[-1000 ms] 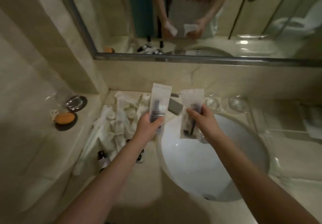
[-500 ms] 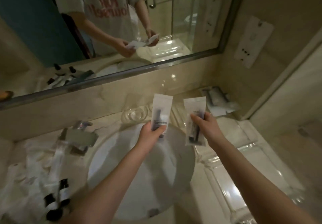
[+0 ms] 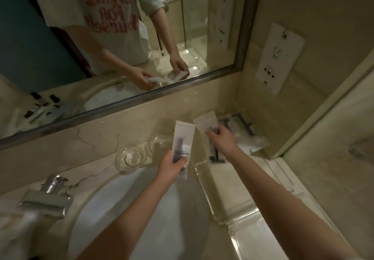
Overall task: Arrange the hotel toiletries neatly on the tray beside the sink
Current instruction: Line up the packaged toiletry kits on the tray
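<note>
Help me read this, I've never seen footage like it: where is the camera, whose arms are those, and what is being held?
There is no machine here. A person wears a camera on the head, looking down at their own arms, and the mirror shows their reflection. The left hand grips a white packet with a dark item inside, above the sink. The right hand pinches a second packet over the far end of the clear tray, which sits right of the sink. On the counter are a faucet, clear glassware and more packets in the corner.
</note>
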